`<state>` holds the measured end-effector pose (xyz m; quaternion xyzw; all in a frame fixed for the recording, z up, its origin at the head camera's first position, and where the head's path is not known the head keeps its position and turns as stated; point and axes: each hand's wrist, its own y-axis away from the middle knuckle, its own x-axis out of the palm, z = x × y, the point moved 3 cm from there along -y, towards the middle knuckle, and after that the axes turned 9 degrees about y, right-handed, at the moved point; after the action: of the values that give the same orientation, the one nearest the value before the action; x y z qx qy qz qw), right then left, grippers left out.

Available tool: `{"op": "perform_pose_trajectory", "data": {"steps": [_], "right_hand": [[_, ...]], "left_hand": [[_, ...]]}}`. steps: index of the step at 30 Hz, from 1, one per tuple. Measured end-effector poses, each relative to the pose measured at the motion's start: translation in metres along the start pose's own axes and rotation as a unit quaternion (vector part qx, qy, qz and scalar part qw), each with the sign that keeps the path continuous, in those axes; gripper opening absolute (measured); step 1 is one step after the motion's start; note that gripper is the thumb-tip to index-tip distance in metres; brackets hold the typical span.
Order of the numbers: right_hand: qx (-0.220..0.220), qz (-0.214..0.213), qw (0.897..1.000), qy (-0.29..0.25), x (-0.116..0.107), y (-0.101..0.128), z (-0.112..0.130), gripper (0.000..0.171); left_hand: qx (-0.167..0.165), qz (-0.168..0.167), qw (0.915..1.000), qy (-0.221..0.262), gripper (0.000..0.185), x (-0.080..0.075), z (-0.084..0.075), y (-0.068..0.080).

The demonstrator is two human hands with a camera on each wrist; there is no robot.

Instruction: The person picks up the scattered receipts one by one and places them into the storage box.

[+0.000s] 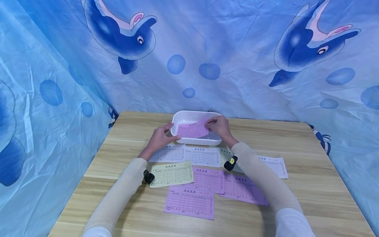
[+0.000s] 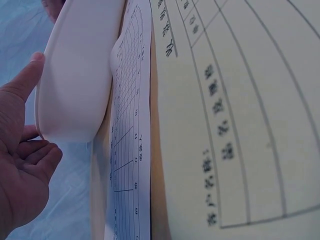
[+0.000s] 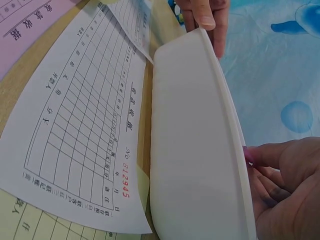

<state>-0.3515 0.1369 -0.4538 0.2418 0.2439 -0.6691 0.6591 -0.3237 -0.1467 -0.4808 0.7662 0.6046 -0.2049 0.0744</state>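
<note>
A white plastic basin point(image 1: 196, 141) stands near the table's far edge. My left hand point(image 1: 161, 136) grips its left end, with the thumb at the front rim. Over the basin's inside, my right hand point(image 1: 219, 126) pinches the right end of a pink receipt slip point(image 1: 192, 130); in the right wrist view only a bit of pink shows at the fingertips. Just in front of the basin lie white receipt slips point(image 1: 202, 156) and a partly hidden pale green slip point(image 1: 226, 154). A yellow slip point(image 1: 171, 174) lies near my left wrist.
More pink slips point(image 1: 189, 202) overlap toward the table's front, one point(image 1: 244, 189) partly beneath my right forearm. Another white slip point(image 1: 275, 167) lies to the right. A blue dolphin-print curtain point(image 1: 201, 92) stands behind the wooden table point(image 1: 311, 197).
</note>
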Motion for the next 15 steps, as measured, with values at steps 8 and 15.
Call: {"op": "perform_pose_trajectory", "data": {"steps": [8, 15], "right_hand": [[-0.021, 0.012, 1.0, -0.019, -0.008, -0.002, -0.008, 0.022], [-0.085, 0.017, 0.995, -0.04, -0.031, 0.0, -0.013, 0.03]], "left_hand": [[-0.002, 0.003, 1.0, -0.005, 0.095, 0.0, 0.002, 0.0], [-0.003, 0.004, 1.0, -0.005, 0.095, -0.001, 0.002, 0.001]]}}
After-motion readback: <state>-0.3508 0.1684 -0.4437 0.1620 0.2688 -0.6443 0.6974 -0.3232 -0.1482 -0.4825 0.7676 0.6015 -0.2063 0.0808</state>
